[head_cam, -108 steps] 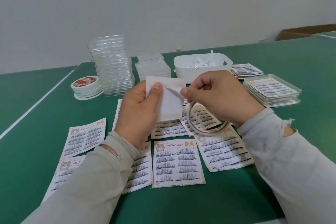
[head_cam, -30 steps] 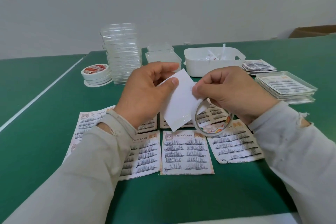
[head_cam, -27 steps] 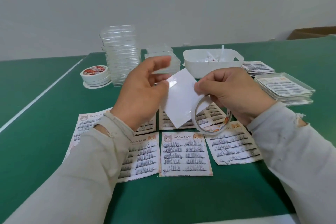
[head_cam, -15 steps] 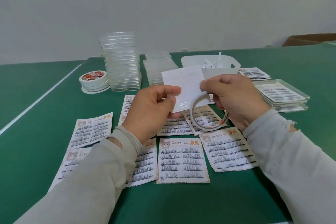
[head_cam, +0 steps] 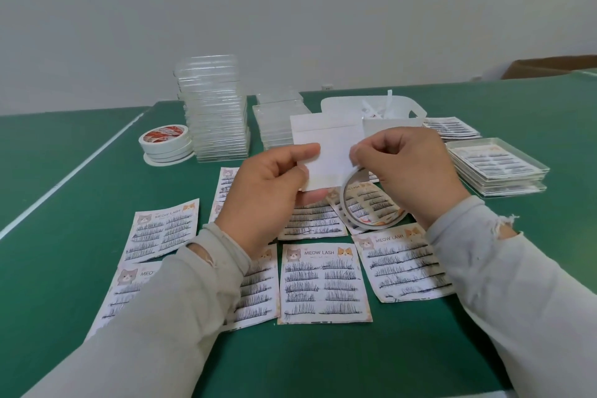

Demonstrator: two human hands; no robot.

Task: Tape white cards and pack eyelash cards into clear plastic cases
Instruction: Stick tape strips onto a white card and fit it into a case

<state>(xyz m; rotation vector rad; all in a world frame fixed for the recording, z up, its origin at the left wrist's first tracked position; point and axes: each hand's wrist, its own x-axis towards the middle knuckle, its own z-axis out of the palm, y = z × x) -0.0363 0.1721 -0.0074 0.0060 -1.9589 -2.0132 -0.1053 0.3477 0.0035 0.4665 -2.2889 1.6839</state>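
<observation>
My left hand pinches a white card by its left edge and holds it upright above the table. My right hand holds a thin roll of tape, which hangs below its fingers, and pinches the tape end at the card's right edge. Several printed eyelash cards lie face up on the green table under my hands. A tall stack of clear plastic cases and a shorter stack stand behind.
Spare tape rolls sit at the back left. A white bin with paper strips stands behind the card. Packed cases are stacked on the right, with loose lash cards beyond. The green table carries a white line.
The white card has swung from tilted to nearly square and upright. My right hand has shifted along the card's right edge with the tape roll still hanging from it.
</observation>
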